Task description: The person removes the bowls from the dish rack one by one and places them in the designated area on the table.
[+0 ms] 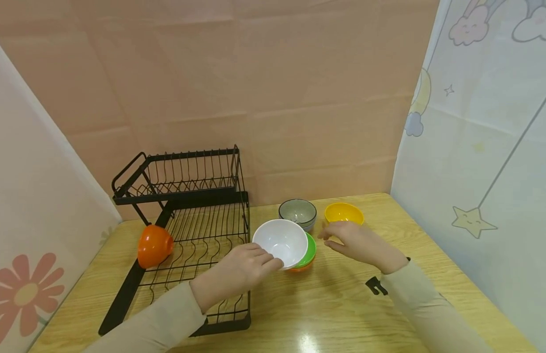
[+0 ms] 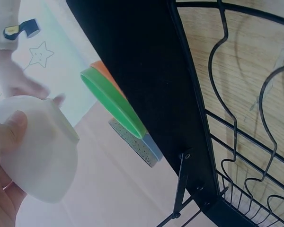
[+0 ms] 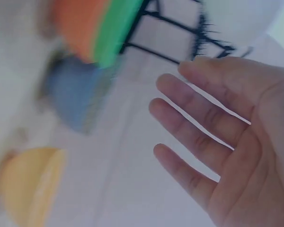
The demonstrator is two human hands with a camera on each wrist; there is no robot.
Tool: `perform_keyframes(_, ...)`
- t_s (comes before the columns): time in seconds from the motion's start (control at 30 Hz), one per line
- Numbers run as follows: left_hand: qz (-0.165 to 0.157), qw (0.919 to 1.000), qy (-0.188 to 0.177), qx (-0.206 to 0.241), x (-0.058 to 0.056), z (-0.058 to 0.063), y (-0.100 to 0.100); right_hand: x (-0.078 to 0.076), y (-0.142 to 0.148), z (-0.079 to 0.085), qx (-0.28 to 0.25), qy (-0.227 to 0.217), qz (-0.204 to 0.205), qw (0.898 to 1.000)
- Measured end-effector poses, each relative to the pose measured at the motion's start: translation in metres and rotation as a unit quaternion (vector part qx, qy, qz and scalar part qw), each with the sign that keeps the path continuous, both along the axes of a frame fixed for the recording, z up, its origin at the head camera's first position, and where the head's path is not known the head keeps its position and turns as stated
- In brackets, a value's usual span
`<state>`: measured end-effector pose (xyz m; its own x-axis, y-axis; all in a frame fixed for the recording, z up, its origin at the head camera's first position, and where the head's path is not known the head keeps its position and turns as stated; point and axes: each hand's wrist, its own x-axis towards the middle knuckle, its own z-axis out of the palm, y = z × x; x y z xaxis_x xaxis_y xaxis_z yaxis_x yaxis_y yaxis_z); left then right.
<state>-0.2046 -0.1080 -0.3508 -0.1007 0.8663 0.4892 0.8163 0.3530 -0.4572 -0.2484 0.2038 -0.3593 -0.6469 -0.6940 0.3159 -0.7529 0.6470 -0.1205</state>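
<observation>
My left hand (image 1: 248,267) pinches the rim of a white bowl (image 1: 280,240), held up over the table beside the rack. In the left wrist view, the thumb lies on the outside of this white bowl (image 2: 42,146). Behind and below it, a green bowl (image 1: 310,251) sits nested in an orange bowl (image 1: 302,267). Holding nothing, my right hand (image 1: 354,242) hovers right of the white bowl with its fingers spread apart in the right wrist view. A yellow bowl (image 1: 344,213) and a grey bowl (image 1: 298,212) stand beyond the hands.
A black two-tier dish rack (image 1: 197,274) stands at the left of the wooden table (image 1: 334,314). An orange bowl (image 1: 154,246) leans on its side in the rack's lower left. Under the right forearm lies a small black piece (image 1: 376,285). Cloth walls enclose the back and sides.
</observation>
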Motion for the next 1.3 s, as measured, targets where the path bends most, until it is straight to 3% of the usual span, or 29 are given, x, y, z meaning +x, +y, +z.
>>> perform_keyframes(0.1, -0.003, 1.0, -0.001, 0.002, 0.0, 0.0, 0.0, 0.008, -0.009, 0.015, -0.019, 0.044, 0.007, 0.999)
perform_keyframes(0.23, 0.005, 1.0, -0.005, -0.003, -0.001, 0.0, -0.001, 0.023, -0.023, 0.034, -0.038, 0.066, 0.021, 0.997)
perform_keyframes(0.37, 0.016, 0.9998, -0.007, -0.011, -0.002, 0.001, -0.001, 0.036, -0.035, 0.044, -0.054, 0.099, 0.076, 0.991)
perform_keyframes(0.57, 0.025, 0.9996, -0.004, -0.013, -0.003, 0.0, -0.001, 0.043, -0.049, 0.039, -0.055, 0.157, 0.15, 0.975)
perform_keyframes(0.83, 0.006, 1.0, -0.005, 0.002, -0.002, -0.001, 0.0, 0.039, -0.059, 0.021, -0.002, 0.2, 0.162, 0.966)
perform_keyframes(1.13, -0.002, 0.9999, -0.017, 0.004, 0.001, 0.001, 0.002, 0.035, -0.065, 0.011, 0.015, 0.21, 0.157, 0.965)
perform_keyframes(1.3, -0.002, 1.0, -0.006, -0.001, 0.002, 0.0, 0.002, 0.032, -0.066, 0.008, 0.013, 0.224, 0.166, 0.96)
